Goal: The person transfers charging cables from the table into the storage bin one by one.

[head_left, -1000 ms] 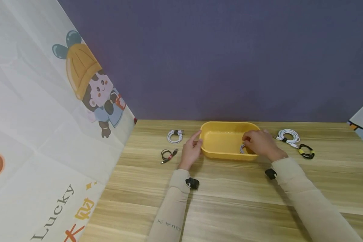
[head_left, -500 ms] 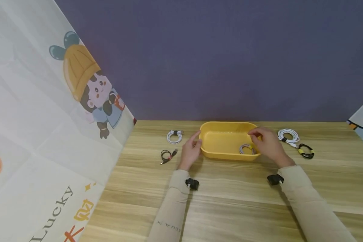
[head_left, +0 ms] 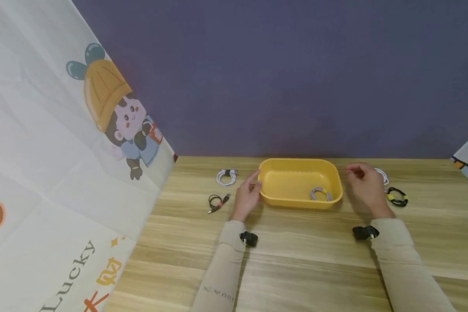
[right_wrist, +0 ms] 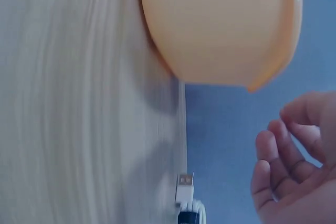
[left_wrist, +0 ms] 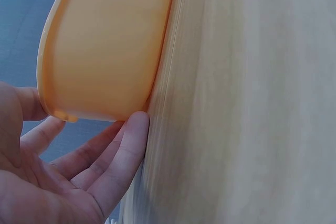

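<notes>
A yellow plastic bin [head_left: 286, 202] stands on the table, a coiled grey cable [head_left: 320, 194] with a yellow tie lying inside toward its right end. My left hand [head_left: 246, 197] touches the bin's left end. In the left wrist view its fingertips [left_wrist: 135, 124] rest against the orange-looking end wall, fingers spread and only slightly bent. To the right of the bin, apart from it, my right hand [head_left: 368, 186] hovers with loosely bent fingers and nothing in them. It partly hides a coiled white cable [head_left: 383, 175], whose USB plug [right_wrist: 185, 182] shows in the right wrist view.
Left of the bin lie another coiled white cable [head_left: 226, 177] and a small black cable [head_left: 217, 203] with a red tie. A black coiled cable [head_left: 397, 197] with yellow ties lies at the right. A dark blue panel [head_left: 296, 78] rises behind the table.
My right hand let go of the grey cable in the bin, lifted out over the right rim and moved right toward the white cable. The left hand stayed at the bin's left end.
</notes>
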### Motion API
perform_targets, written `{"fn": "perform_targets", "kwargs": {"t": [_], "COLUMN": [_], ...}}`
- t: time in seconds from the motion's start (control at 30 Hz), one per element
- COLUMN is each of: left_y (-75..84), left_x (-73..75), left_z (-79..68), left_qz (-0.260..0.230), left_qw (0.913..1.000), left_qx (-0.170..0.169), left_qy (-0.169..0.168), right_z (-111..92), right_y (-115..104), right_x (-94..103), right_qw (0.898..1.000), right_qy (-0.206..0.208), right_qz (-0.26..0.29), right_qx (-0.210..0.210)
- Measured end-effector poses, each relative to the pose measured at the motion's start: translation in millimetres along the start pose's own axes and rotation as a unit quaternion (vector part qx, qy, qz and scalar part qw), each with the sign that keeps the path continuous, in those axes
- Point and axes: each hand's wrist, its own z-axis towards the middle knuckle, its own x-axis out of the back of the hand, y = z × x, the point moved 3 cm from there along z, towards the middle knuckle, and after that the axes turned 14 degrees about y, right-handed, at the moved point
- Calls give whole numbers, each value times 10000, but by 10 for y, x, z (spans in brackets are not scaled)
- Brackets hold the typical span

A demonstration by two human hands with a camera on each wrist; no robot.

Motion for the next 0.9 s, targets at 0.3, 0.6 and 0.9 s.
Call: {"fn": "perform_targets", "kwargs": {"t": [0.3,0.6,0.9], "left_y": [-19,-22,-22], "left_x": [-7,0,8], "left_z": [-13,-13,7], "left_qz": [-106,-115,-109], "left_qw": [9999,9999,9999], "left_qx": [55,97,42], "left_qy": [-55,-14,-20], "right_z": [7,-6,2], "right_y": [245,372,401], "right_x": [125,209,278], "right_qw": [9971,9906,9869], "right_qy": [-39,-280,-713], "right_qz": [-670,-1306,-1450], "right_qx": [-364,-292,-33]}}
